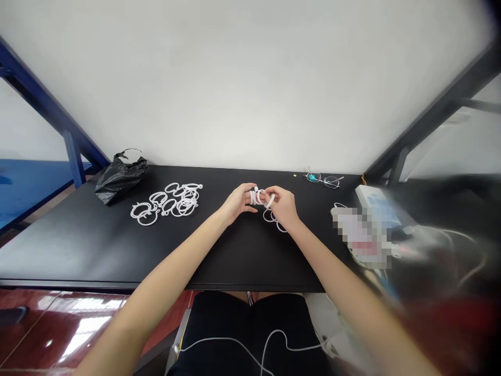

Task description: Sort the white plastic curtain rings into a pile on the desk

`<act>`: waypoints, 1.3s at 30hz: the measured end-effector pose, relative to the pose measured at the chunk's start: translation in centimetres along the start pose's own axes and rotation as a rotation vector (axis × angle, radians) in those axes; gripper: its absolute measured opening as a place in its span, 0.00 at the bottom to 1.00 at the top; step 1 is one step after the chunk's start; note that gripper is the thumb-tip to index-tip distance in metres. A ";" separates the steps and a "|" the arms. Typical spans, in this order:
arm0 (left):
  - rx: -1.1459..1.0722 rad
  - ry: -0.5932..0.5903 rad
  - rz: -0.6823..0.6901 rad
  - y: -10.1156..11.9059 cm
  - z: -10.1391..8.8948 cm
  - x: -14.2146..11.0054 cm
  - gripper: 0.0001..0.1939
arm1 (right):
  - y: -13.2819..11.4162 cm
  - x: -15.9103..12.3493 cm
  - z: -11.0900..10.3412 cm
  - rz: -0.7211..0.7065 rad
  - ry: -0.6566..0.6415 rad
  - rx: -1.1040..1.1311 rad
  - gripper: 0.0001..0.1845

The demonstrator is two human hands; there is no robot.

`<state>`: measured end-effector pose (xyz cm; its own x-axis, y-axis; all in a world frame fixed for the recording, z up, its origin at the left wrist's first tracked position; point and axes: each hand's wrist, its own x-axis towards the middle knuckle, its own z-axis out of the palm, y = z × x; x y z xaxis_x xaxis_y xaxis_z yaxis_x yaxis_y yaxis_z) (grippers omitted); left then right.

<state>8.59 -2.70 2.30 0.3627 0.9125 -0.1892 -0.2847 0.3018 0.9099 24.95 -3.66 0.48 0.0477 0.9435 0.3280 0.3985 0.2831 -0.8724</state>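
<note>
Above the middle of the black table, my left hand (236,203) is closed around several white plastic rings (259,196), which sit on its fingers. They look like curtain rings with small eyelets. Pinched in my right hand (285,210) is one more white ring (270,200), tilted and close beside the others. Under the right hand a few loose rings (265,216) lie on the table, partly covered by it. To the left is a loose pile of similar white rings (183,202).
A crumpled black plastic bag (121,178) stands at the back left of the table (97,250). Eyeglasses (331,182) lie at the back right. Farther right are a blurred-out flat object (360,237), a white box (376,206) and cables. A white cable (219,339) crosses my lap.
</note>
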 end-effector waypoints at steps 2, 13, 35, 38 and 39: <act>-0.050 -0.019 -0.005 0.0 0.4 -0.2 0.15 | -0.1 0.0 -0.3 0.015 -0.002 -0.071 0.11; 0.044 -0.093 -0.085 0.5 0.0 -0.3 0.18 | 1.1 1.3 -1.4 0.063 -0.077 -0.117 0.11; -0.027 -0.191 0.015 0.2 0.0 -0.3 0.13 | -1.1 0.7 -0.9 0.103 -0.125 0.371 0.18; 0.008 -0.277 0.004 0.5 0.0 -0.6 0.15 | -1.4 0.6 -0.9 0.131 -0.285 0.411 0.22; 0.010 -0.300 0.004 0.7 0.0 -0.7 0.16 | -1.4 0.6 -0.9 0.164 -0.323 0.425 0.25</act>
<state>8.13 -3.08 3.02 0.6085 0.7905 -0.0694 -0.2787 0.2948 0.9140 25.25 -3.67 2.25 -0.2321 0.9669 0.1061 0.0019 0.1095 -0.9940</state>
